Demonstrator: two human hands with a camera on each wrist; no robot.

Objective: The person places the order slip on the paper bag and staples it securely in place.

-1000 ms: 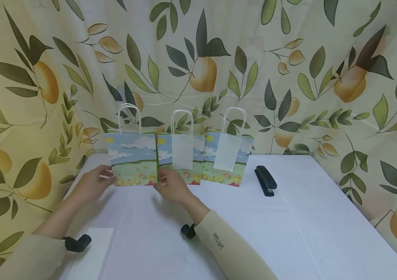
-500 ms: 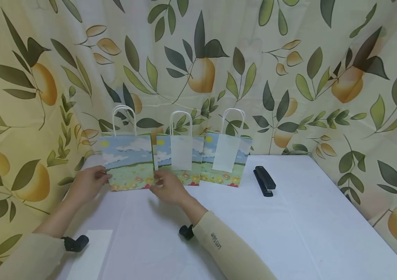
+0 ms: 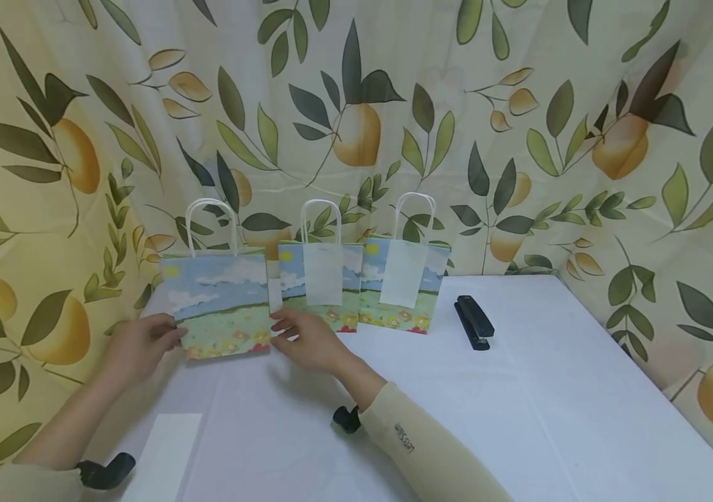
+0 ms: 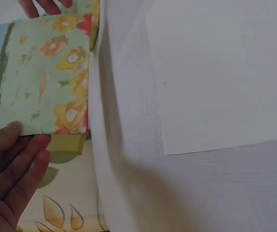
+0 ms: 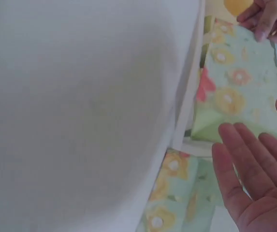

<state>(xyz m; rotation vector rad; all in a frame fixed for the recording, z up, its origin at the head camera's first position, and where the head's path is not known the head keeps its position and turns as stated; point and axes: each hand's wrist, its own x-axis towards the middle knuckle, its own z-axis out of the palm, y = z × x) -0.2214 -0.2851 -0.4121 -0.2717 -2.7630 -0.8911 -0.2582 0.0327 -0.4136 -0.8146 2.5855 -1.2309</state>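
Note:
A paper gift bag [image 3: 224, 303] with white handles and a sky-and-flowers print stands upright at the left of the table. At its lower left side my left hand [image 3: 139, 348] pinches the edge, thumb on the front and fingers behind, as the left wrist view shows. My right hand [image 5: 259, 181] is by the bag's lower right side, its fingers extended and thumb held apart. To the right stand two matching bags, the middle one [image 3: 290, 282] and the right one [image 3: 437, 279]. White paper strips [image 3: 323, 275] hang on the fronts of both.
A black stapler [image 3: 474, 323] lies right of the bags. One blank white paper strip [image 3: 164, 453] lies at the front left of the white-covered table [image 3: 457, 418]. Behind the bags hangs a curtain [image 3: 419, 42] printed with leaves and fruit.
The left bag has come nearer and shifted left, opening a gap to the middle bag. My left hand has moved left and down with it; the right hand's fingers have straightened beside it.

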